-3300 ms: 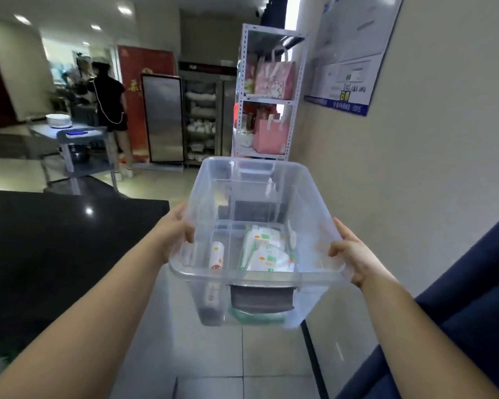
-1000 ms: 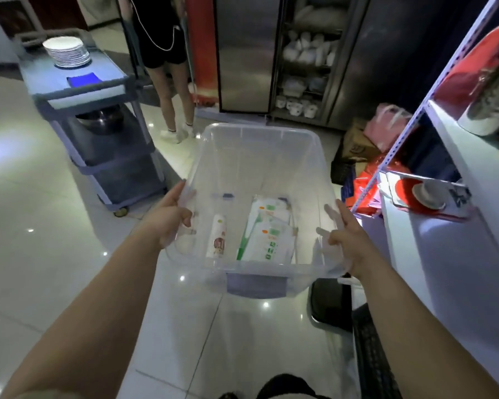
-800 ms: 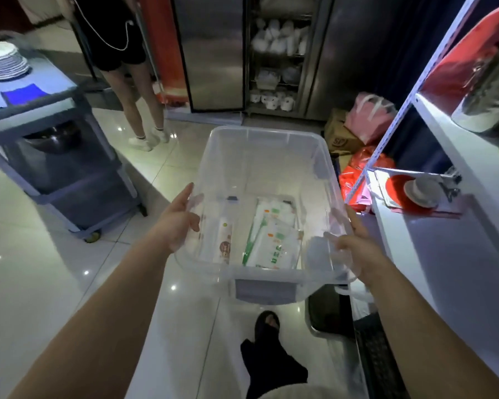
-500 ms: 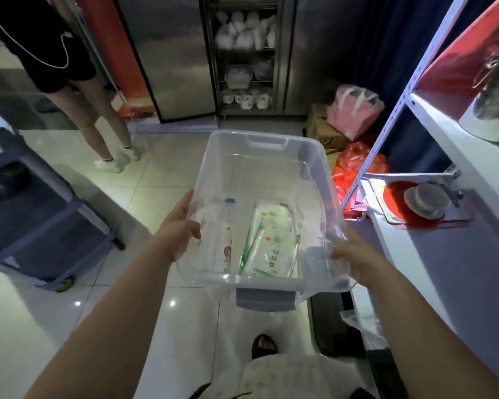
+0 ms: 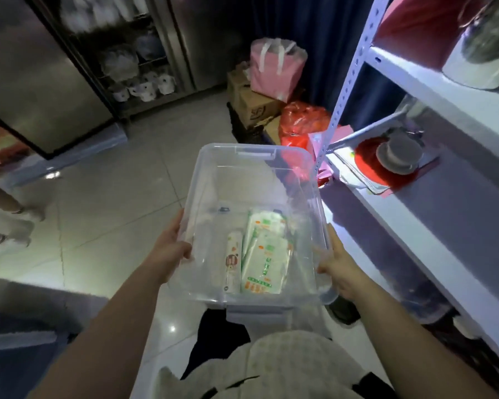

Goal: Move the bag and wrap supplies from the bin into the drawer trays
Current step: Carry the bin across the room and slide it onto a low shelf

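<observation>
I carry a clear plastic bin in front of me, above the tiled floor. My left hand grips its left rim and my right hand grips its right rim. On the bin's bottom lie flat white-and-green packs of bags, stacked near the side closest to me. A narrow white roll box of wrap lies just left of them. No drawer or tray is in view.
A white metal shelf rack stands close on the right, with a red mat and a grey cup on one shelf. Cardboard boxes, a pink bag and a red bag sit ahead. Steel cabinets line the back. A person's feet show at left.
I have walked forward with the bin toward the shelf rack. The view has turned right, so the grey cart and the standing person have slid off to the left.
</observation>
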